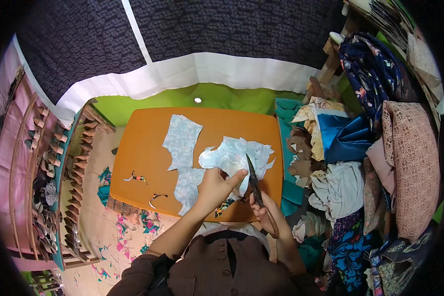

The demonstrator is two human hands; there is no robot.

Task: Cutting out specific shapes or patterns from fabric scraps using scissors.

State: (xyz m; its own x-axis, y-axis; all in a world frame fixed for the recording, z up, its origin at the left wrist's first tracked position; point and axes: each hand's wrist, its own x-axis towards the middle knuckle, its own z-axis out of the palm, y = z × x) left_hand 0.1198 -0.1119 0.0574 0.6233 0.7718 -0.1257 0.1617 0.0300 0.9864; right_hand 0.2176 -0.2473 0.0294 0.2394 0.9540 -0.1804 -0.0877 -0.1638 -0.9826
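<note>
A light blue patterned piece of fabric [227, 154] is raised over the orange table, and my left hand [216, 188] pinches its near edge between thumb and fingers. My right hand [268, 211] grips a pair of dark shears [255, 182], handles toward me and blades pointing away. The blades lie against the fabric's right side; whether they are parted I cannot tell. More cut fabric of the same pattern [181, 140] lies flat on the table to the left, running down under my left forearm. Small dark multicoloured scraps [139, 178] rest near the table's left side.
The orange table [143, 130] has rounded corners. At the left stand racks with rows of pointed shoes [77, 182]. Colourful scraps [126, 244] litter the floor. Heaped cloth [338, 187] and a rolled pink textured fabric [410, 167] crowd the right. A dark curtain [232, 29] hangs beyond the table.
</note>
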